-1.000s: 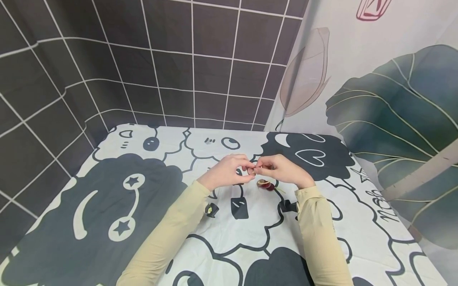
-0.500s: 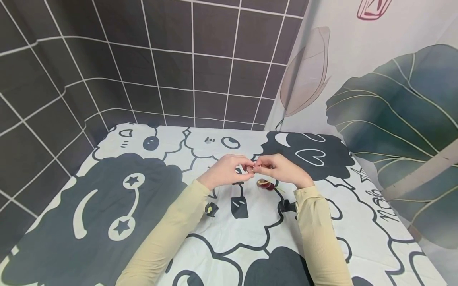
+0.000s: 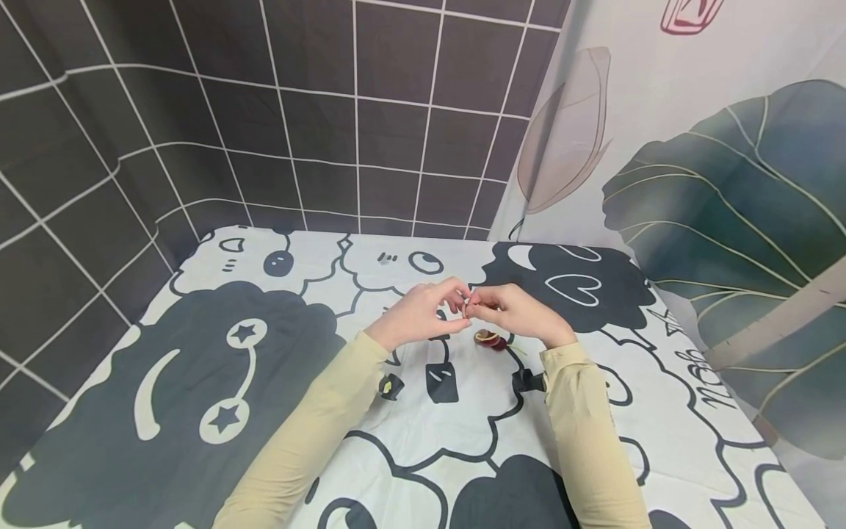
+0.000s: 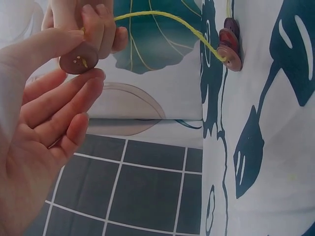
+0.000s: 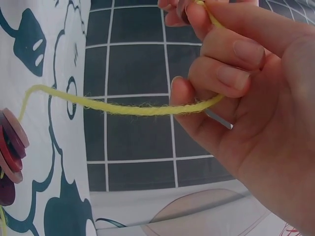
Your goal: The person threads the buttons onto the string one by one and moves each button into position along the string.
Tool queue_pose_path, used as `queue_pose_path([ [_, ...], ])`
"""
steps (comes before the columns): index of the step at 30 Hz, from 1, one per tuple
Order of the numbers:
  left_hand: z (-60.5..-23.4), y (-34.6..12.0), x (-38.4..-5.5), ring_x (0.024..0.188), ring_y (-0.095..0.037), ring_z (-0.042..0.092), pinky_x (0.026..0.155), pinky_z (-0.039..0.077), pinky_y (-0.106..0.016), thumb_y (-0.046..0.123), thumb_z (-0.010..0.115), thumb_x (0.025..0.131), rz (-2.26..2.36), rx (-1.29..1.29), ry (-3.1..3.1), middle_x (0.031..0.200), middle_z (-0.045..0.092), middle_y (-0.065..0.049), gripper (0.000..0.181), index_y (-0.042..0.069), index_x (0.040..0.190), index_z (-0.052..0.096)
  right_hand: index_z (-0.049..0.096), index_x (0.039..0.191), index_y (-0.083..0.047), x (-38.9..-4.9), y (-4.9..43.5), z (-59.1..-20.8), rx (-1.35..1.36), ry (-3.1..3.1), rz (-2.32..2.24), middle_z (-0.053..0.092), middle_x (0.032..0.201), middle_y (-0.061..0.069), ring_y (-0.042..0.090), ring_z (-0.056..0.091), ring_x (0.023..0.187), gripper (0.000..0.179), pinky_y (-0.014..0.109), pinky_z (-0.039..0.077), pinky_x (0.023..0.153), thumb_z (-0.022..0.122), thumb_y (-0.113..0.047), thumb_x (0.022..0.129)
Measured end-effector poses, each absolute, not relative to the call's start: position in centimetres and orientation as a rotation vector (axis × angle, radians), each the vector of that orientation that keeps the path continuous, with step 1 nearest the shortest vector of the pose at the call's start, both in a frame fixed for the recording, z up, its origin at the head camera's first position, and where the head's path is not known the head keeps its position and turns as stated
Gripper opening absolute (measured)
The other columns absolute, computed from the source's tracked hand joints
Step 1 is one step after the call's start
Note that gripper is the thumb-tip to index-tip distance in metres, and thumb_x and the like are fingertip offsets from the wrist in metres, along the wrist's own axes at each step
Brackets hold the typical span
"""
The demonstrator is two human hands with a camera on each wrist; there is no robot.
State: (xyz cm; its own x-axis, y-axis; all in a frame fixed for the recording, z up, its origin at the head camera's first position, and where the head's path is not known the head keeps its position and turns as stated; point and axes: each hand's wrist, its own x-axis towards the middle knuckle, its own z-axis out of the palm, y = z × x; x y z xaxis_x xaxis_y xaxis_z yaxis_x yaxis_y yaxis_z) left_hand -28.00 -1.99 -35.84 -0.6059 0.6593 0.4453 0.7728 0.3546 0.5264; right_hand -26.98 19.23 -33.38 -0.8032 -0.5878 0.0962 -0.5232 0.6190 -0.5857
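Note:
My left hand (image 3: 423, 314) pinches a round brown button (image 4: 78, 61) between thumb and fingertips, its face towards the left wrist camera. A bit of yellow shows in one of its holes. My right hand (image 3: 518, 310) meets it from the right, thumb and fingers curled round yellow yarn (image 5: 142, 110) close to the button. Part of a thin grey metal piece (image 5: 219, 119) peeks from under the right fingers; its kind is hidden. From the right hand the yarn runs down to several red and brown strung buttons (image 3: 490, 340) on the cloth.
A white cloth (image 3: 456, 433) with black cartoon prints covers the surface. A small dark piece with a yellow mark (image 3: 391, 387) lies near the left forearm. Behind rise a dark grid-patterned curtain (image 3: 390, 132) and a leaf-print curtain (image 3: 727, 184).
The left fingers have lifted and spread a little at the button, which looks turned more edge-on in the head view. The right hand stays almost in place. The strung buttons have not moved.

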Motion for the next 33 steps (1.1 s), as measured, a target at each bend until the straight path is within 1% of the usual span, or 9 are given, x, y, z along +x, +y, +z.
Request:
queue_pose_path([
  [3,-35.82,-1.91,-27.98,0.085,-0.013,0.066,0.071,0.052,-0.029,0.020,0.073,0.084,-1.080,-1.297,-2.441,0.091,0.072,-0.002,0.030,0.013,0.107,0.056,0.064,0.093,-0.006,-27.00,19.23,-33.30,-0.861,2.726,-0.961,0.055,0.072,-0.003,0.008,0.049,0.063,0.019,0.022,0.044,0.062,0.051,-0.018,0.100],
  [5,-35.83,-1.87,-28.01,0.085,-0.013,0.065,0.073,0.052,-0.030,0.021,0.074,0.084,-1.064,-1.295,-2.422,0.091,0.071,-0.003,0.030,0.012,0.106,0.056,0.063,0.093,-0.005,-26.98,19.18,-33.22,-0.797,2.712,-0.999,0.050,0.070,-0.004,0.009,0.048,0.062,0.024,0.022,0.044,0.063,0.048,-0.022,0.102],
  [6,-35.83,-1.86,-28.01,0.085,-0.013,0.065,0.074,0.052,-0.031,0.021,0.074,0.084,-1.061,-1.294,-2.414,0.090,0.071,-0.003,0.030,0.012,0.106,0.055,0.062,0.091,-0.006,-26.99,19.14,-33.22,-0.774,2.701,-1.011,0.046,0.067,-0.003,0.009,0.046,0.060,0.026,0.022,0.042,0.062,0.048,-0.024,0.102],
  [8,-35.83,-1.84,-27.99,0.085,-0.013,0.064,0.073,0.051,-0.029,0.021,0.075,0.084,-1.060,-1.291,-2.409,0.090,0.070,-0.004,0.030,0.012,0.104,0.055,0.062,0.089,-0.007,-26.97,19.02,-33.23,-0.767,2.697,-1.022,0.044,0.066,-0.004,0.009,0.044,0.059,0.027,0.021,0.040,0.060,0.050,-0.027,0.101],
  [13,-35.76,-1.87,-27.77,0.085,-0.012,0.060,0.072,0.051,-0.029,0.022,0.076,0.083,-1.074,-1.267,-2.414,0.088,0.064,-0.003,0.029,0.014,0.097,0.053,0.065,0.086,-0.009,-26.91,18.74,-33.38,-0.872,2.725,-1.007,0.049,0.069,-0.006,0.007,0.043,0.060,0.016,0.021,0.035,0.056,0.058,-0.021,0.096],
  [18,-35.96,-1.88,-27.82,0.083,-0.013,0.058,0.074,0.050,-0.026,0.023,0.078,0.081,-1.068,-1.262,-2.378,0.084,0.059,-0.001,0.029,0.013,0.090,0.053,0.065,0.087,-0.009,-26.87,18.72,-33.44,-0.911,2.741,-1.003,0.056,0.073,-0.004,0.007,0.048,0.064,0.013,0.021,0.038,0.059,0.055,-0.012,0.093],
  [24,-36.36,-1.97,-28.13,0.087,-0.013,0.059,0.082,0.050,-0.025,0.019,0.077,0.082,-1.027,-1.278,-2.340,0.088,0.065,-0.001,0.019,0.012,0.089,0.060,0.067,0.089,-0.010,-27.05,18.97,-33.44,-0.870,2.782,-0.989,0.069,0.081,-0.001,0.011,0.056,0.074,0.017,0.024,0.047,0.070,0.050,-0.009,0.091],
  [28,-36.41,-1.97,-28.18,0.088,-0.018,0.062,0.083,0.050,-0.026,0.014,0.073,0.085,-1.026,-1.305,-2.313,0.090,0.066,-0.001,0.011,0.010,0.090,0.065,0.068,0.088,-0.011,-27.15,19.19,-33.34,-0.843,2.796,-0.987,0.070,0.082,0.003,0.013,0.055,0.073,0.018,0.026,0.046,0.068,0.049,-0.009,0.091],
  [33,-36.30,-1.91,-28.15,0.088,-0.023,0.063,0.083,0.050,-0.027,0.013,0.071,0.087,-1.021,-1.326,-2.307,0.089,0.066,-0.003,0.007,0.009,0.091,0.066,0.068,0.087,-0.011,-27.16,19.28,-33.32,-0.837,2.786,-1.001,0.072,0.083,0.006,0.014,0.056,0.074,0.019,0.026,0.046,0.069,0.049,-0.009,0.091],
])
